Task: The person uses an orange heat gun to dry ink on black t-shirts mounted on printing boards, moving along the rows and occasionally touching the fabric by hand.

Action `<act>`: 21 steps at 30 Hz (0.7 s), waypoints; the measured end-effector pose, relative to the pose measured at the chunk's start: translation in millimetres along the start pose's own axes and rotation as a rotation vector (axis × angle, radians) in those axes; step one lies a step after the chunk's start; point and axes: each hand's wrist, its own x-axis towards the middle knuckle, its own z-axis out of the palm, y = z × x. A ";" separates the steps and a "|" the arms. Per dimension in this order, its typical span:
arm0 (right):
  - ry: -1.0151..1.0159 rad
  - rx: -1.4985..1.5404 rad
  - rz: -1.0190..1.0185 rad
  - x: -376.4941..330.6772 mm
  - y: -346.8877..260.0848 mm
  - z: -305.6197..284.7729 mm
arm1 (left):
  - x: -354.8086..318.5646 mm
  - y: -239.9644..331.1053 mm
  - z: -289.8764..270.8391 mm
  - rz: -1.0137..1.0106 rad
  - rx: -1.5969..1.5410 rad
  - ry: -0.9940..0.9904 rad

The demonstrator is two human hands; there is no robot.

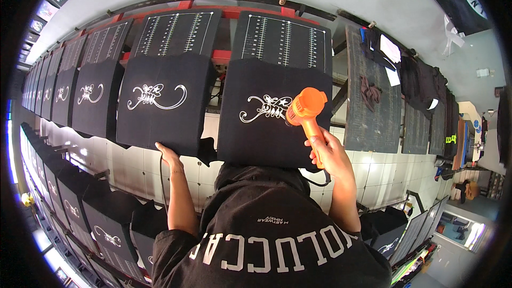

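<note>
My right hand (333, 154) is wrapped round the handle of an orange hot-air gun (309, 104). Its round head is over the right end of a white ornamental print on a black fabric piece (256, 146), which lies over a long board directly ahead of me. To the left, my left hand (170, 159) is at the near edge of another printed black fabric piece (154, 128). A thin black cord (162, 181) hangs from this hand, which seems closed on it; most of its fingers are hidden.
Boards with similar printed black pieces run in a row to the far left, and another row (109, 234) stands behind me. On the right, a bare dark board (368, 122) bears a crumpled dark glove (369, 93) and cloths. A red and black rail (232, 12) supports the boards.
</note>
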 end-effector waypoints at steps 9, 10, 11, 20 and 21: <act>0.025 0.011 -0.005 -11.7 8.4 -21.7 | -90.9 112.9 -86.6 0.571 0.591 -0.242; 0.013 -0.008 0.001 -13.1 5.6 -23.4 | -127.0 147.4 -93.9 0.677 0.708 -0.236; -0.003 -0.031 0.004 -13.6 3.1 -25.3 | -150.9 171.7 -111.8 0.860 0.680 -0.314; 0.046 -0.018 -0.057 -16.8 19.7 -49.8 | -335.5 283.4 -116.8 1.728 0.914 -1.044; 0.025 -0.007 -0.043 -15.1 16.4 -54.7 | -358.7 291.0 -93.0 1.769 0.953 -1.158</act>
